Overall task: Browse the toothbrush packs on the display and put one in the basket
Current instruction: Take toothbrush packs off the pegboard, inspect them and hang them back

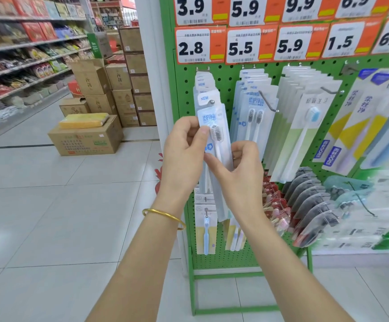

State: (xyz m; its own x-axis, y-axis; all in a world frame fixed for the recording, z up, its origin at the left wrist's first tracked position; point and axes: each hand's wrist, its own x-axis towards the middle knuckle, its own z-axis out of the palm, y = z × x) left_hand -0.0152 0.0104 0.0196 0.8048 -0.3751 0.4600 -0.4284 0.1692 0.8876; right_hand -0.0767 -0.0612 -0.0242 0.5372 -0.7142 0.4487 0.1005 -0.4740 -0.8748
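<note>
Left grip pinches the toothbrush pack near its top, right grip lower, by the leftmost hook of the green pegboard display. Browsing step, likely; next needs finding the basket, out of view.

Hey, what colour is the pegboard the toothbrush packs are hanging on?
The pegboard is bright green, dotted with small round holes; the head view shows it best.
</note>
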